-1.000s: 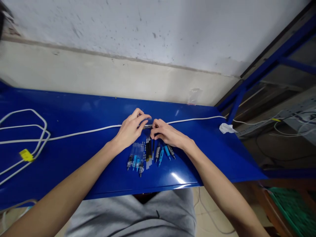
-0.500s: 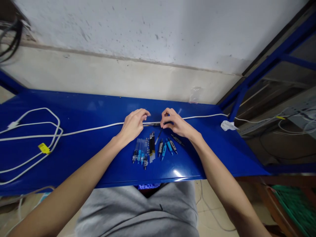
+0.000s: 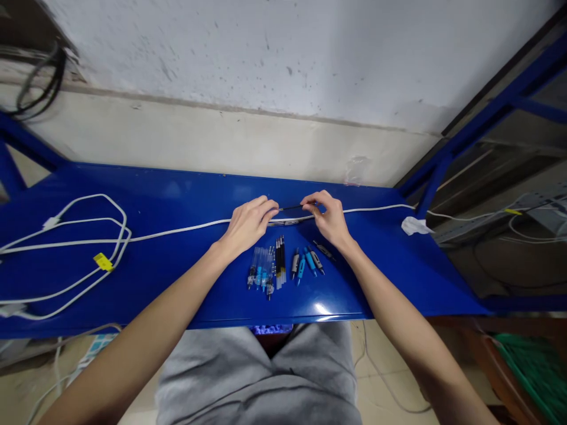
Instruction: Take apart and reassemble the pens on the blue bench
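Both of my hands meet over the blue table around a thin dark pen refill [image 3: 291,207], held level between them. The fingers of my right hand [image 3: 328,217] pinch its right end. My left hand [image 3: 251,223] is closed at the refill's left tip, on a small shiny piece too tiny to make out. Just below lie slim pen-like pieces [image 3: 284,223] along a white cable. Nearer me are clear pen barrels [image 3: 261,260], small springs [image 3: 271,255], several dark refills [image 3: 280,261], and grey and blue pen grips [image 3: 301,268]. A dark grey pen part [image 3: 324,250] lies beside my right wrist.
The white cable [image 3: 177,231] crosses the blue table [image 3: 199,195], with loops and a yellow tag [image 3: 103,261] at left. A crumpled white tissue [image 3: 415,225] lies at right. Behind stands a wall [image 3: 266,136]; a blue frame post [image 3: 432,183] rises at the right.
My right hand has raised the refill from a downward slant to level, its tip now at my left fingers. The view has shifted slightly.
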`<state>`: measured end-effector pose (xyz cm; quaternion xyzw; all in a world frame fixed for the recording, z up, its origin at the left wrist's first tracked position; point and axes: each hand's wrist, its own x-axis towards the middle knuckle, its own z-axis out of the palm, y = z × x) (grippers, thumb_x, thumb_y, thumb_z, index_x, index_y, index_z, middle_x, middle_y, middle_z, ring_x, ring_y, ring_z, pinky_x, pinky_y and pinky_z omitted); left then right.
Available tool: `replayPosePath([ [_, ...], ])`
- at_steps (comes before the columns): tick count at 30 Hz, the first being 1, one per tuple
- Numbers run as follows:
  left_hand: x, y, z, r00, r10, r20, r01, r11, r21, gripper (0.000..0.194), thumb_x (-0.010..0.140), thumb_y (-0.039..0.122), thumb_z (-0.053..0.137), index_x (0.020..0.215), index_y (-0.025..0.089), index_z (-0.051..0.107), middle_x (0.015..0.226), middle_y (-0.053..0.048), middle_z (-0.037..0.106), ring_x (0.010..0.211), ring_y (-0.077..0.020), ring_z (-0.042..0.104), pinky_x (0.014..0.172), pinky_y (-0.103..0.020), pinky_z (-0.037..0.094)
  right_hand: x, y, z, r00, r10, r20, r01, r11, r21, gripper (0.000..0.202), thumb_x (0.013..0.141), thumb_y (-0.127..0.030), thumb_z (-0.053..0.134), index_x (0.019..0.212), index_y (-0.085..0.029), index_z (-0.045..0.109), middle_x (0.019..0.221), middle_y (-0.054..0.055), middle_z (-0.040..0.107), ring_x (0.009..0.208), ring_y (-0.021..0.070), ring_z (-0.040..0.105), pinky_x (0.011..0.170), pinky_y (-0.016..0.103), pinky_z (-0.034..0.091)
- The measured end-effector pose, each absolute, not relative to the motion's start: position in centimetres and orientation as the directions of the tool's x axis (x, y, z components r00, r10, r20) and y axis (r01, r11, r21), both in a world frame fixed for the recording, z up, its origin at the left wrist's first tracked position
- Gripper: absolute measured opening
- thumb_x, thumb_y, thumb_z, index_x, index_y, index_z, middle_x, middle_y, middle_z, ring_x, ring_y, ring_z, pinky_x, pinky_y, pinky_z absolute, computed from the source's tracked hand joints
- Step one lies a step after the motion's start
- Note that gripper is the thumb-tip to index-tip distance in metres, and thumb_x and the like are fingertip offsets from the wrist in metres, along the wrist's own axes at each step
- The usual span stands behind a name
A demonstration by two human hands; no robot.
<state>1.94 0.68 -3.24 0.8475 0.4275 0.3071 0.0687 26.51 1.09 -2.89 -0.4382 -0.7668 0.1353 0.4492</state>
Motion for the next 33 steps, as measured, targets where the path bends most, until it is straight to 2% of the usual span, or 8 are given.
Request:
replayPosePath([
  [5,1.9,1.0,-3.6,0.461,0.753,0.470,0.662,-0.644,0.383,0.028,0.107,0.031,0.043,0.111,0.022,0.069,0.101,-0.007,0.069,0.093,-0.0213,0.065,0.078,-0.031,0.048,26.3,1.0,-2.9,-0.118,0.796,0.593,0.526,0.557,-0.643,0.016,0.098,-0.034,0.066,0.089,-0.024,0.073,0.083,0.004,0.075,0.086,0.0228,0.062,0.081,0.036,0.049],
  [10,2.0,1.0,-3.7,0.452,0.769,0.453,0.651,-0.631,0.422,0.028,0.107,0.032,0.044,0.112,0.022,0.070,0.102,-0.006,0.070,0.097,-0.0216,0.066,0.081,-0.032,0.048,26.6,1.3,-2.9,-0.003,0.819,0.574,0.492,0.500,-0.712,0.017,0.096,-0.037,0.067,0.087,-0.023,0.074,0.080,0.002,0.075,0.083,0.0216,0.064,0.080,0.035,0.049],
  [14,2.1,0.9,-3.7,0.450,0.776,0.442,0.635,-0.626,0.452,0.028,0.107,0.034,0.047,0.114,0.022,0.070,0.105,-0.006,0.072,0.098,-0.0215,0.067,0.085,-0.032,0.049,26.3,1.4,-3.2,-0.018,0.849,0.528,0.449,0.479,-0.754,0.017,0.094,-0.035,0.069,0.086,-0.021,0.075,0.079,0.002,0.075,0.081,0.0199,0.066,0.079,0.033,0.049],
  [17,2.2,1.0,-3.7,0.449,0.791,0.416,0.604,-0.611,0.511,0.025,0.104,0.035,0.052,0.115,0.021,0.069,0.105,-0.006,0.074,0.089,-0.0194,0.068,0.081,-0.030,0.049,25.6,1.0,-3.3,-0.070,0.873,0.483,0.364,0.473,-0.802,0.017,0.091,-0.036,0.072,0.086,-0.020,0.073,0.075,0.001,0.074,0.075,0.0179,0.068,0.078,0.031,0.049],
  [20,2.3,1.1,-3.8,0.444,0.807,0.389,0.566,-0.589,0.577,0.021,0.102,0.037,0.057,0.109,0.020,0.068,0.092,-0.003,0.074,0.077,-0.0172,0.066,0.072,-0.028,0.047,24.7,0.3,-3.2,-0.109,0.899,0.424,0.299,0.437,-0.848,0.024,0.091,-0.042,0.073,0.086,-0.020,0.067,0.068,0.000,0.072,0.066,0.0161,0.067,0.074,0.030,0.049],
  [23,2.3,1.1,-3.9,0.421,0.812,0.404,0.561,-0.583,0.587,0.017,0.100,0.036,0.060,0.104,0.021,0.067,0.089,-0.002,0.073,0.076,-0.0165,0.065,0.072,-0.027,0.046,24.1,-0.1,-3.0,-0.106,0.912,0.396,0.299,0.409,-0.862,0.032,0.092,-0.050,0.071,0.083,-0.020,0.065,0.063,-0.001,0.070,0.062,0.0158,0.066,0.069,0.028,0.048],
  [29,2.3,1.2,-4.2,0.354,0.807,0.473,0.595,-0.585,0.552,0.015,0.099,0.035,0.064,0.104,0.021,0.068,0.095,-0.002,0.074,0.085,-0.0178,0.068,0.076,-0.028,0.048,24.8,0.4,-2.6,-0.103,0.891,0.442,0.317,0.450,-0.835,0.016,0.089,-0.036,0.075,0.088,-0.020,0.075,0.086,0.004,0.078,0.083,0.0201,0.074,0.077,0.032,0.052],
  [33,2.1,1.3,-4.1,0.316,0.786,0.531,0.602,-0.599,0.528,0.014,0.098,0.032,0.066,0.105,0.021,0.069,0.096,-0.004,0.074,0.090,-0.0191,0.069,0.079,-0.029,0.049,25.1,0.6,-2.5,-0.025,0.896,0.443,0.237,0.436,-0.868,0.016,0.086,-0.035,0.077,0.089,-0.020,0.073,0.084,0.004,0.078,0.084,0.0213,0.077,0.080,0.033,0.055],
])
